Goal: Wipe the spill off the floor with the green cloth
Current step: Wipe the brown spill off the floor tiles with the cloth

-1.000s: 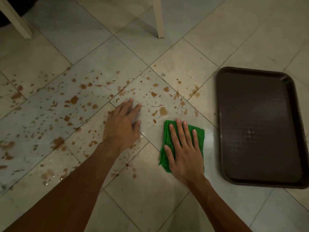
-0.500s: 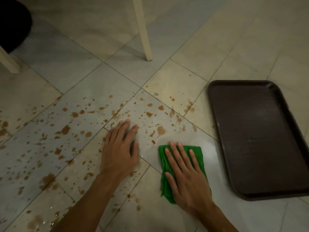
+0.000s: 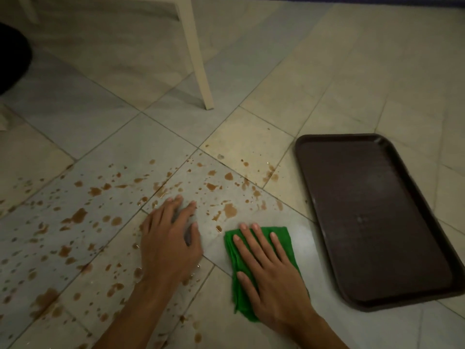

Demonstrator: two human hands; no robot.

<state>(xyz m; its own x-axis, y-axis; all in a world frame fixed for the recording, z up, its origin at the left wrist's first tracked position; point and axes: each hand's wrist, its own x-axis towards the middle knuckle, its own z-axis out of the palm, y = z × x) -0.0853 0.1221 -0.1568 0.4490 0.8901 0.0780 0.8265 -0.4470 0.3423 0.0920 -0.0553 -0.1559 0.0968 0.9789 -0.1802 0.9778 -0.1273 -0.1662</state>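
Right hand (image 3: 273, 275) pressing flat, fingers spread, on folded green cloth (image 3: 261, 263) lying lower centre on pale tiled floor (image 3: 327, 59). Left hand (image 3: 171, 238) bracing open-palmed amid brown splatter spill (image 3: 83, 215). Advising: sweeping cloth leftward, keeping even pressure, refolding when soaked.

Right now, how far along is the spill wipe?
Early. Done: only the pale patch of tiled floor beside the dark brown plastic tray looks clean. In hand: right hand presses the folded green cloth flat; left hand braces. Left: brown splatter across the tiles leftward.
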